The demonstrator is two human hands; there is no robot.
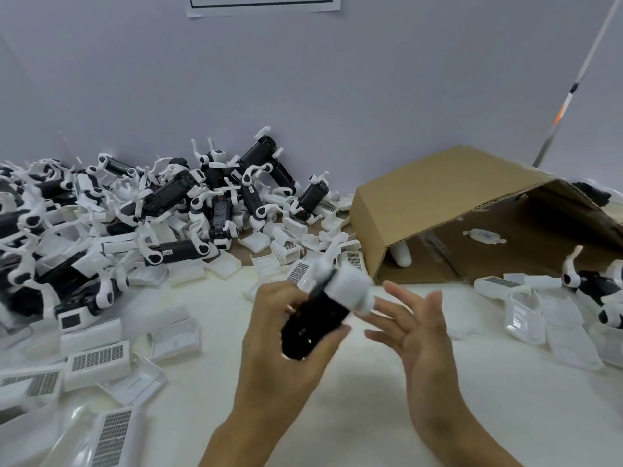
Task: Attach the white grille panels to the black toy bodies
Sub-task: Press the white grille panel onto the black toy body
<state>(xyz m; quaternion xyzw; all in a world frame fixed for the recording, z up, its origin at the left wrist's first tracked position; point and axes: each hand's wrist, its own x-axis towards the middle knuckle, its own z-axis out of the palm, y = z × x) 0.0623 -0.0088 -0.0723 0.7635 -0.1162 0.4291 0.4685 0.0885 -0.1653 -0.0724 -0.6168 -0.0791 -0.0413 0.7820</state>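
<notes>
Two hands: the left hand (269, 335) grips one black toy body (312, 326), and the right hand (416, 326) is spread open. One cardboard box (438, 197) lies on its side toward the tabletop's (354, 399) right edge. Dozens of black toy bodies (175, 193) are heaped along the far-left edge, too tangled to count. Loose white grille panels (97, 360) number well over twenty.

Cardboard box (448, 197) lies tipped on its side at two o'clock. A thin pole (573, 85) leans on the wall (303, 79) beyond it. Paper sheet (263, 5) hangs at twelve.
</notes>
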